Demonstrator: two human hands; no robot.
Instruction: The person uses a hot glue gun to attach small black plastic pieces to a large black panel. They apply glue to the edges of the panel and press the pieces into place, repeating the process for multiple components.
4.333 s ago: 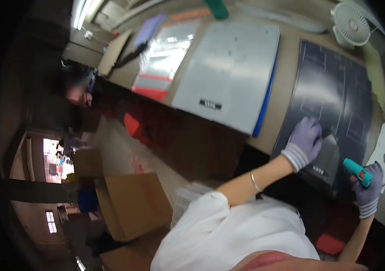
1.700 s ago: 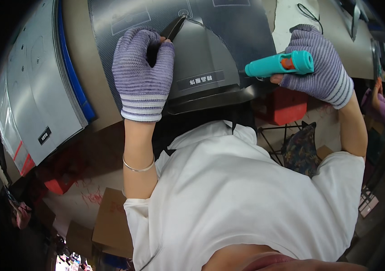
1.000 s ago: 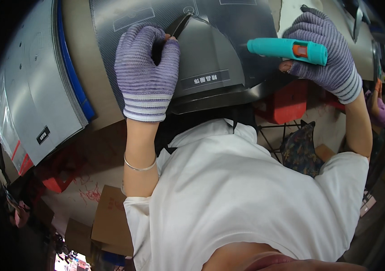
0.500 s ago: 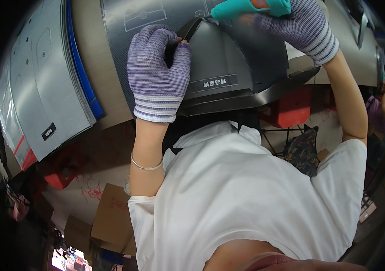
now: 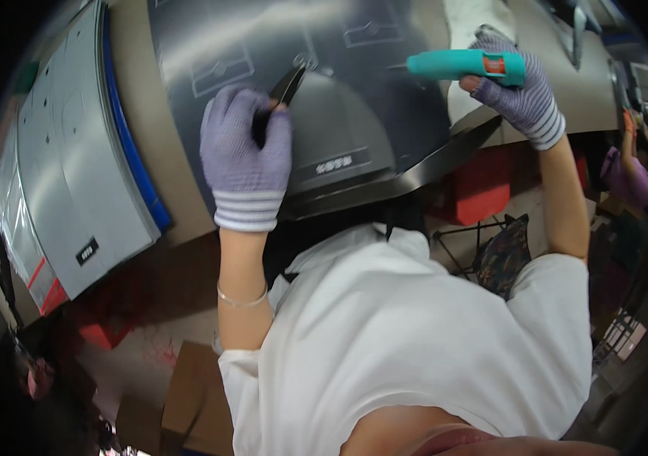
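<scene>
Left hand (image 5: pixel 246 156), in a purple knit glove, fingers curled shut around a thin dark strip (image 5: pixel 284 85) that rises off the dark grey panel (image 5: pixel 354 144) lying on the workbench (image 5: pixel 138 99). Right hand (image 5: pixel 518 91), gloved alike, closed around a teal power screwdriver (image 5: pixel 461 64), its tip pointing left above the panel's upper part. Stack of light grey sheets (image 5: pixel 66 190) on the bench to the left, a blue edge beneath. Red box (image 5: pixel 483 186) below the bench edge; cardboard box (image 5: pixel 187 395) on the floor, contents not visible.

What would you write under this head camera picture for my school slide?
Gloved left hand steadies a narrow dark strip on a dark panel; right hand aims a teal power screwdriver.
</scene>
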